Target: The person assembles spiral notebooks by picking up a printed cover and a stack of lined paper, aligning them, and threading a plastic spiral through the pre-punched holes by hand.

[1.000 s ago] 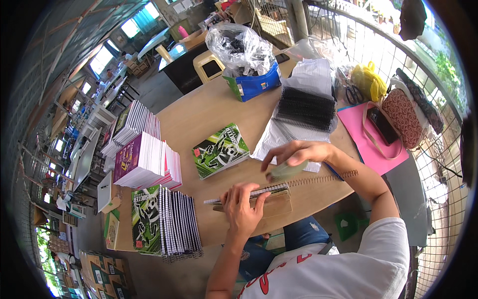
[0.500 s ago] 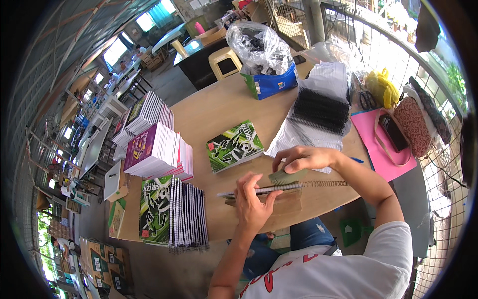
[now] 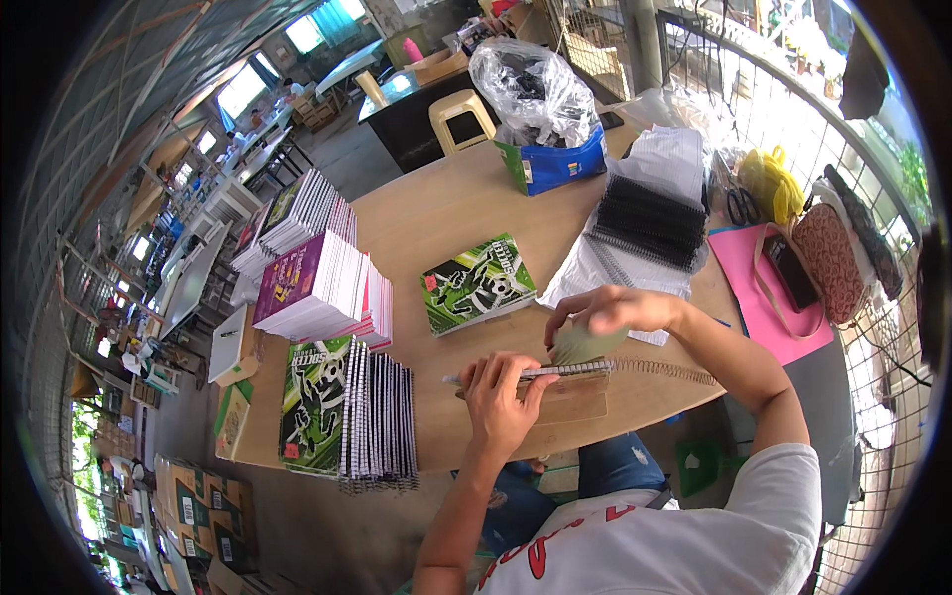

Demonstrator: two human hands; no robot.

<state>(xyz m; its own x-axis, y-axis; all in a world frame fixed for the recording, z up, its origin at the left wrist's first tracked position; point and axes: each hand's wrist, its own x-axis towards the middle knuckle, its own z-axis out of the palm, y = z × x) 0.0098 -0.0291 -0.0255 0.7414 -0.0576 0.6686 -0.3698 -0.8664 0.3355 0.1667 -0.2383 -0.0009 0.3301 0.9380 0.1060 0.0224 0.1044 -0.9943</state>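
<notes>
My left hand (image 3: 499, 394) grips a notebook (image 3: 570, 371) that stands on edge, its bound side up, at the near edge of the table. A long wire coil (image 3: 662, 370) sticks out to the right from the notebook's spine. Just above that spine, my right hand (image 3: 615, 309) holds a grey-green flat pad (image 3: 587, 344), somewhat blurred, its lower edge at or close to the coil. A soccer-cover notebook stack (image 3: 478, 282) lies flat beyond my hands. On the left stand spiral-bound soccer notebooks (image 3: 382, 416).
Behind these, purple-covered notebooks (image 3: 302, 278) form tall stacks. Black wire coils (image 3: 650, 223) lie on white wrapping at the right. A blue and green box (image 3: 563, 167) with clear plastic stands at the back. A pink folder (image 3: 759, 317), scissors (image 3: 741, 206) and a patterned pouch (image 3: 825, 260) sit far right.
The whole view has shifted slightly. My right hand's pad has turned to show more of its face over the coil. The fingers of my left hand have drawn closer together on the notebook.
</notes>
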